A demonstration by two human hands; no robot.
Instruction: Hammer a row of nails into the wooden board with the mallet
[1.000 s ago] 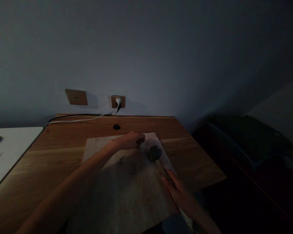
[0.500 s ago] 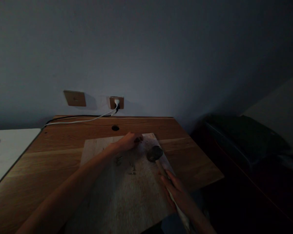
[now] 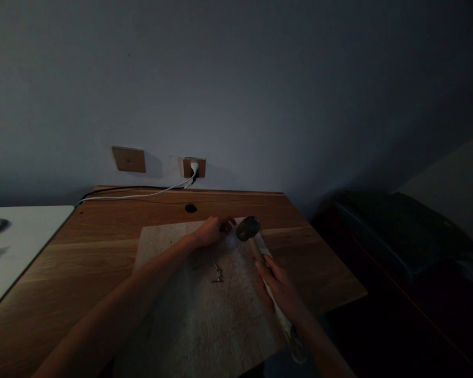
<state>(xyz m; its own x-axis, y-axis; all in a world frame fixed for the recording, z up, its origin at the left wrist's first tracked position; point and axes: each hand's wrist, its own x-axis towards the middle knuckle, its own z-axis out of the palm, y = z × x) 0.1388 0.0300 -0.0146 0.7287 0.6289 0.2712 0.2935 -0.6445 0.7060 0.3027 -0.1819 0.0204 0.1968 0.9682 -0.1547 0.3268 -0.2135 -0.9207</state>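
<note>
My right hand is wrapped round the pale handle of a hammer. The hammer's dark round head is raised near the far edge of a pale wooden board. My left hand rests at the board's far edge, just left of the hammer head. Its fingers are pinched together on something small that the dim light hides. A few loose nails lie on the board between my two hands.
The board lies on a brown wooden desk with a round cable hole. A white cable runs to a wall socket. A white surface adjoins on the left. Dark furniture stands to the right.
The hammer head has risen off the board and moved further from me, toward my left hand. My right hand has shifted forward with it. My left hand has stayed at the board's far edge.
</note>
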